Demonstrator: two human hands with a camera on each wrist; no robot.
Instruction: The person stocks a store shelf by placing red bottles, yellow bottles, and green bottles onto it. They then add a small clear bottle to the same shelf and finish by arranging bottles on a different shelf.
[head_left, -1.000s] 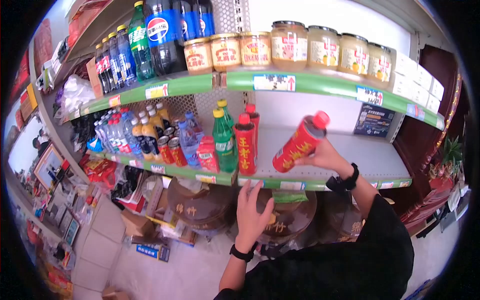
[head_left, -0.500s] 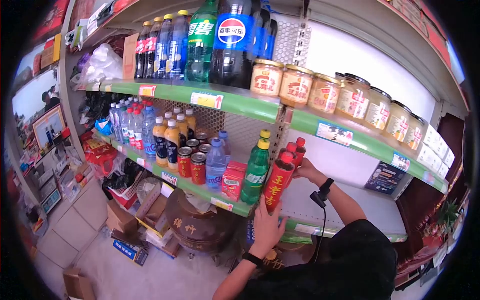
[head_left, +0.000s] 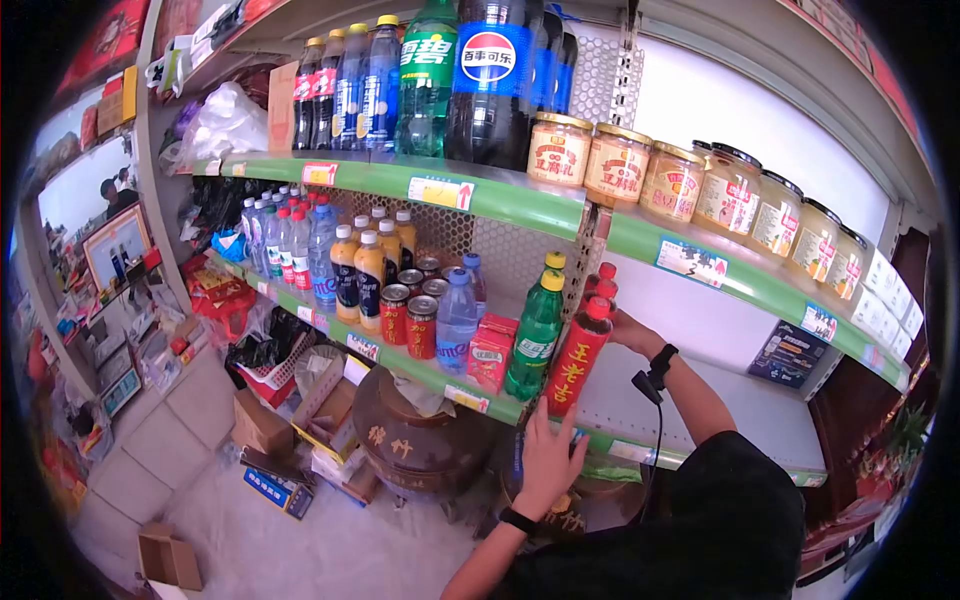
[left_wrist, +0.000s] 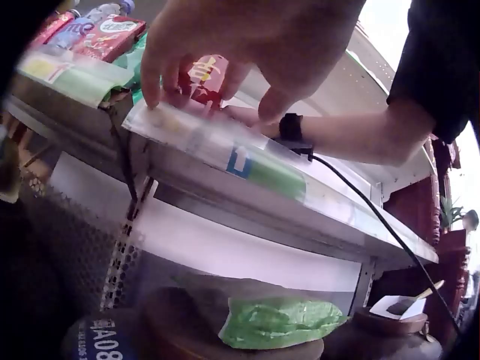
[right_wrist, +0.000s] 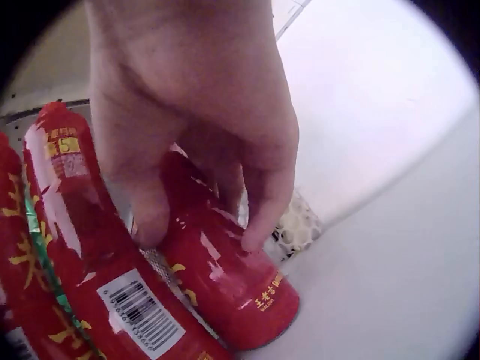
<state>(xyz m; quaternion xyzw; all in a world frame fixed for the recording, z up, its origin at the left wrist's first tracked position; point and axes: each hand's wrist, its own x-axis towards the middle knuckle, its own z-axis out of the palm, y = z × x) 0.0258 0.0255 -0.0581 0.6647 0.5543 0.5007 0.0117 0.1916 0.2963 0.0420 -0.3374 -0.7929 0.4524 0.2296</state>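
Several red bottles with yellow characters stand in a row on the middle shelf; the front red bottle [head_left: 579, 362] hides most of those behind it. My right hand [head_left: 632, 334] reaches in behind that bottle. In the right wrist view, its thumb and fingers grip the rearmost red bottle [right_wrist: 225, 277], beside a red bottle with a barcode [right_wrist: 90, 232]. My left hand [head_left: 550, 462] is at the shelf's front edge, fingers extended, fingertips right at the base of the front bottle. In the left wrist view this hand [left_wrist: 259, 37] arches over the price strip [left_wrist: 225, 154].
Left of the red bottles stand green bottles [head_left: 536, 340], a pink carton [head_left: 492, 352], blue water bottles [head_left: 458, 318] and red cans [head_left: 421, 328]. Jars [head_left: 617, 165] and large cola bottles [head_left: 490, 80] line the shelf above. Brown urns [head_left: 420, 440] sit below.
My right hand carried a red bottle from the right into the row behind the others. The left hand came up to the front bottle, then its fingers loosened from it. The view turned left.
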